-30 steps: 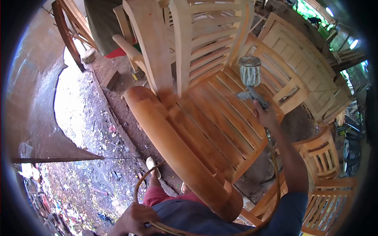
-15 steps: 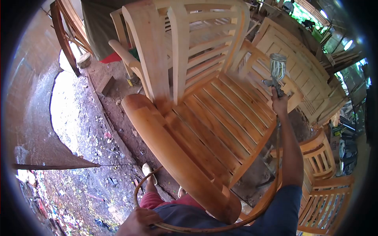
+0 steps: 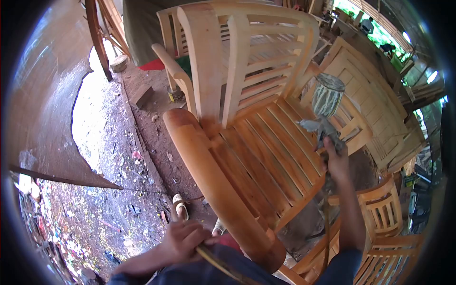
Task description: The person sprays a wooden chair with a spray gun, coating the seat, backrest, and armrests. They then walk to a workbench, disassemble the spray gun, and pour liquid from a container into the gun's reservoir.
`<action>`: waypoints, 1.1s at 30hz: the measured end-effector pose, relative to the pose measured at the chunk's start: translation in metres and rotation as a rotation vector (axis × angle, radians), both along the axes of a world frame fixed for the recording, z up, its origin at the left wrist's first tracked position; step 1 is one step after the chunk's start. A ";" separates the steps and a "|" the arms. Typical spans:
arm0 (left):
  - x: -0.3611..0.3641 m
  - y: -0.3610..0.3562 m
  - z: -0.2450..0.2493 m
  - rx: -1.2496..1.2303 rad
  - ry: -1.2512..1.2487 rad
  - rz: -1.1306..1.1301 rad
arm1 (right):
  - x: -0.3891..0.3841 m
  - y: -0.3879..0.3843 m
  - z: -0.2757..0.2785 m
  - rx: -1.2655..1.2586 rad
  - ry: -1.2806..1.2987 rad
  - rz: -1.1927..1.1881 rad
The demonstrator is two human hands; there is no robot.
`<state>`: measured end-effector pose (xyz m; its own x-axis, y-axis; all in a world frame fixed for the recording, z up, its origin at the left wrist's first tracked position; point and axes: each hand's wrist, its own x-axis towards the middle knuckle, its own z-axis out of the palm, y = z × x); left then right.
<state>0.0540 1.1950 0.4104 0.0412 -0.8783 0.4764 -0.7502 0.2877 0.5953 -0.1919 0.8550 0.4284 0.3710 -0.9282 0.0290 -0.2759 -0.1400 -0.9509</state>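
Note:
A spray gun (image 3: 320,128) with a paint-streaked cup on top is gripped in my right hand (image 3: 336,159), its nozzle facing left over the right side of the chair seat. From its handle a hose (image 3: 327,223) hangs down past my arm. My left hand (image 3: 185,240), low in front of my body, is closed around another stretch of that hose. Between my hands stands a large wooden chair (image 3: 216,178). Its slatted seat and near armrest are glossy orange-brown, while the slatted backrest (image 3: 270,52) is mostly pale.
A second pale chair (image 3: 173,66) stands behind. Carved wooden panels (image 3: 375,99) lean at the right, and orange-brown chairs (image 3: 380,209) stand at lower right. A hanging sheet (image 3: 52,114) borders the littered ground (image 3: 109,213) on the left.
My right hand has brought the spray gun lower and closer to me. My left hand has risen with the hose. The view has shifted, so the chair appears slightly further right.

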 end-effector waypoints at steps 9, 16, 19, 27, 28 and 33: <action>-0.031 -0.083 0.019 -0.384 -0.041 0.069 | 0.034 0.103 0.037 0.166 -0.179 0.393; -0.040 -0.097 0.017 -0.265 0.042 0.077 | 0.057 0.136 0.062 0.184 -0.201 0.529; -0.039 -0.094 0.029 -0.281 0.096 0.114 | 0.063 0.138 0.072 0.155 -0.221 0.530; -0.033 -0.087 0.029 -0.285 0.096 0.137 | 0.077 0.146 0.077 0.177 -0.165 0.530; -0.033 -0.084 0.030 -0.308 0.102 0.169 | 0.079 0.148 0.078 0.170 -0.149 0.501; -0.029 -0.072 0.030 -0.447 0.033 0.289 | 0.082 0.144 0.052 0.050 0.012 0.441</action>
<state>0.0251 1.1228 0.4407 0.2725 -0.5406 0.7960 -0.8197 0.3028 0.4862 -0.1102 0.9991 0.4800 0.7320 -0.6810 -0.0185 -0.2108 -0.2006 -0.9567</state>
